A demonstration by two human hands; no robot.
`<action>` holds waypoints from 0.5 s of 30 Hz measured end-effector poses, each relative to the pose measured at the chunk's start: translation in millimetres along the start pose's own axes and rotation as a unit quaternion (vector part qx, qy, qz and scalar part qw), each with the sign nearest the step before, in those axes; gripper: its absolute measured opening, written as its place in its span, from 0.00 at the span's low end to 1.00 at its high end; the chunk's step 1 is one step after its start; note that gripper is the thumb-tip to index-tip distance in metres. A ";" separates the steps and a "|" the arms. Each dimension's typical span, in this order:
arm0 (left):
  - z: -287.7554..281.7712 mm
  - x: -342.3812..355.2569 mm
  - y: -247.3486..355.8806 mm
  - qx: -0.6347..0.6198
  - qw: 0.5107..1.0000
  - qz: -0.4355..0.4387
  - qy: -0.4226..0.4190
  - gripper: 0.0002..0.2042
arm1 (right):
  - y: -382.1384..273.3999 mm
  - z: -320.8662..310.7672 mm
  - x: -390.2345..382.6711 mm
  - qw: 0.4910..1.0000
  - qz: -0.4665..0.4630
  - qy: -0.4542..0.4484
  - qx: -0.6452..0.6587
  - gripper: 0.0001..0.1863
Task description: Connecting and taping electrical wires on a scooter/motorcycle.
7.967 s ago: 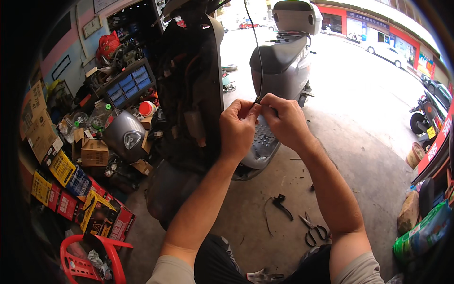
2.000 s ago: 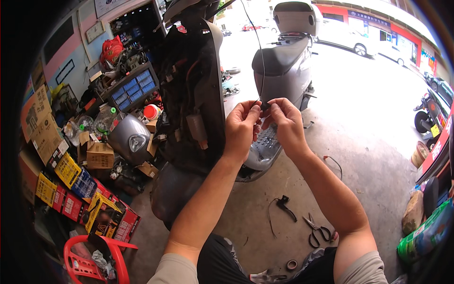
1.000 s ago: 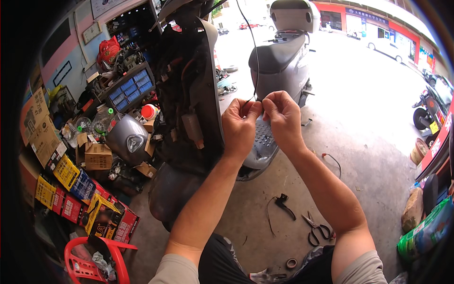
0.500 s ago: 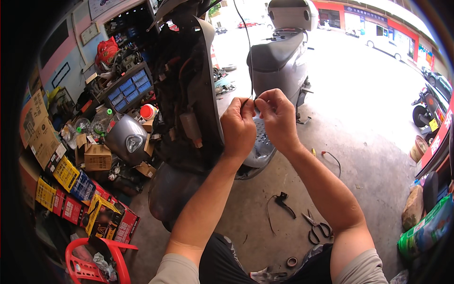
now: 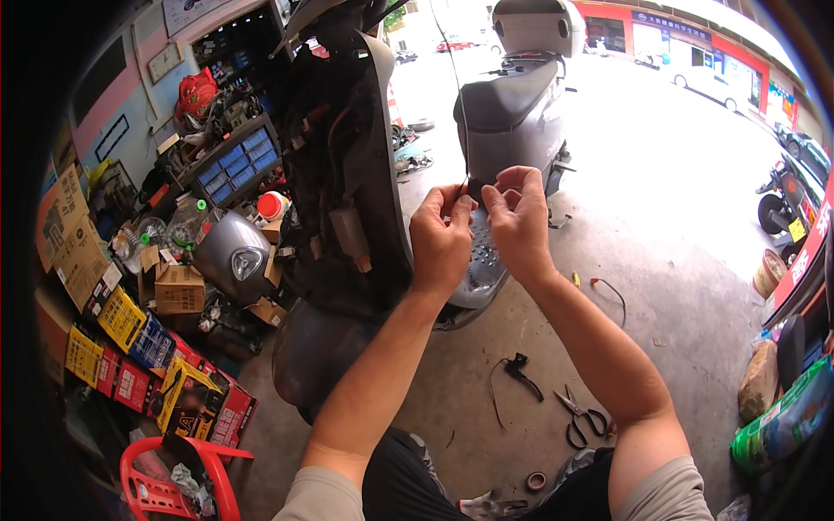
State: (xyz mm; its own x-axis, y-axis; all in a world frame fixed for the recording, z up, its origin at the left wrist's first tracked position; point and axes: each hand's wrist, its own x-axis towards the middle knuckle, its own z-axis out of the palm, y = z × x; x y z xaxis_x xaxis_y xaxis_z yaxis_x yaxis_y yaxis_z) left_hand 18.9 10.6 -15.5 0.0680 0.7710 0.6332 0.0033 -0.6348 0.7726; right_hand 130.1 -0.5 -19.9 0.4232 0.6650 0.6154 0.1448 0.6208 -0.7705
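Observation:
A thin dark wire [image 5: 462, 104] runs down from the top of the view to my left hand [image 5: 441, 239]. The thumb and fingertips of that hand are pinched on its lower end. My right hand [image 5: 521, 227] is close beside it, a small gap between the two. Its fingers are curled with the thumb near the bent index finger; whatever they hold, if anything, is too small to make out. Both hands are above the footboard [image 5: 480, 269] of a grey scooter [image 5: 512, 108], whose front body [image 5: 347, 156] stands opened with its inner wiring exposed.
On the concrete floor lie scissors [image 5: 580, 417], a black lever with a thin cable [image 5: 524, 375], a tape roll [image 5: 536, 480] and a short dark cable [image 5: 618, 300]. Boxes [image 5: 178, 291], a silver panel [image 5: 234, 253] and a red plastic chair [image 5: 156, 495] crowd the left. A green bag [image 5: 782, 417] is at right.
My right hand has come away slightly to the right from my left hand, its fingers loosening a little. My left hand stays on the wire, which has shifted slightly.

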 end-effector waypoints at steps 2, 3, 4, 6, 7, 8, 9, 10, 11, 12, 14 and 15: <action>2.7 -1.5 5.9 -0.032 0.999 -0.034 0.003 0.06 | -0.8 -5.1 1.8 1.000 0.005 -0.016 -0.012 0.10; 2.1 -1.6 5.2 -0.032 0.999 -0.034 0.003 0.06 | -1.7 -5.0 1.1 0.999 -0.012 -0.038 -0.035 0.08; 1.6 -1.5 3.5 -0.033 0.999 -0.027 0.007 0.06 | -2.7 -4.9 0.7 0.996 -0.030 -0.059 -0.059 0.07; 1.2 -1.2 1.2 -0.034 0.999 -0.019 0.011 0.06 | -7.5 -1.8 0.4 0.995 -0.036 -0.062 -0.063 0.06; 1.3 -0.9 0.5 -0.018 1.000 -0.010 0.016 0.05 | -9.7 -0.7 0.6 0.995 -0.042 -0.065 -0.067 0.05; 1.2 -0.7 0.1 -0.001 1.000 -0.001 0.021 0.05 | -11.2 -0.7 1.2 0.995 -0.042 -0.065 -0.067 0.05; 1.6 -0.5 0.0 -0.001 1.000 -0.001 0.021 0.05 | -12.5 -1.3 2.4 0.992 -0.054 -0.065 -0.096 0.05; 1.8 -0.4 -0.1 0.007 1.000 0.000 0.019 0.06 | -13.1 -1.6 3.6 0.988 -0.067 -0.065 -0.124 0.06; 1.8 -0.3 -0.1 0.015 1.000 0.001 0.018 0.07 | -12.1 -1.3 4.8 0.988 -0.067 -0.065 -0.124 0.06; 2.3 -0.5 0.4 0.015 1.000 0.001 0.018 0.07 | -10.5 -1.2 6.2 0.994 -0.020 -0.077 -0.076 0.06; 2.9 -1.4 1.6 -0.019 1.000 0.002 0.016 0.09 | -9.6 -1.3 8.5 0.995 0.026 -0.088 -0.027 0.07; 2.0 -1.3 1.6 -0.018 1.000 0.003 0.016 0.09 | -9.9 -1.3 9.5 0.989 0.085 -0.101 0.067 0.07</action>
State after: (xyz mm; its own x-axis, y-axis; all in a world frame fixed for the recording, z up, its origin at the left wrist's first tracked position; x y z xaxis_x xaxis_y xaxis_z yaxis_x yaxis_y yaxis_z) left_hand 20.8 8.5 -15.2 0.0357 0.7694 0.6377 -0.0336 -0.6369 0.7702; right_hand 133.8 -0.9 -6.7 0.2423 0.8249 0.5107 -0.0385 0.5341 -0.8445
